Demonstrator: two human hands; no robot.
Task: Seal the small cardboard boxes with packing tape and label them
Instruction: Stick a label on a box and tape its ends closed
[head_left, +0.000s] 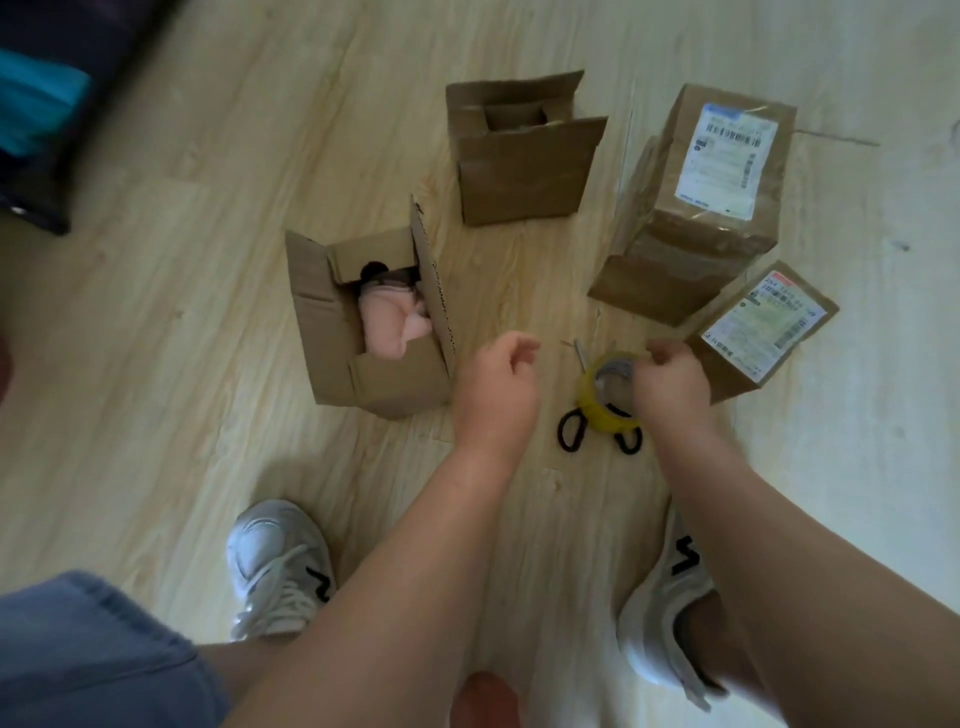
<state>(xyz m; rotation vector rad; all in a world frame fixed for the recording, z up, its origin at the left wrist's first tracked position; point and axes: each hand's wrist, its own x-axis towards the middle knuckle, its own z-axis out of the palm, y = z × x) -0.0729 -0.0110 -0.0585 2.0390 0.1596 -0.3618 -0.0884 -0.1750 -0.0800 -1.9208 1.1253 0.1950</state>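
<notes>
right hand fingers clamp the tape roll, left hand curls loosely, empty; labels unreadable.

we saw soft, even light, brightest on the floor at right, with a faint shadow by the left shoe. the wide lens bent the edges; the top-left corner was dark and smeared.

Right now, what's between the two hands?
In the head view, the tape roll, lying on the scissors, sits between the left hand and the right hand, which holds it.
</notes>
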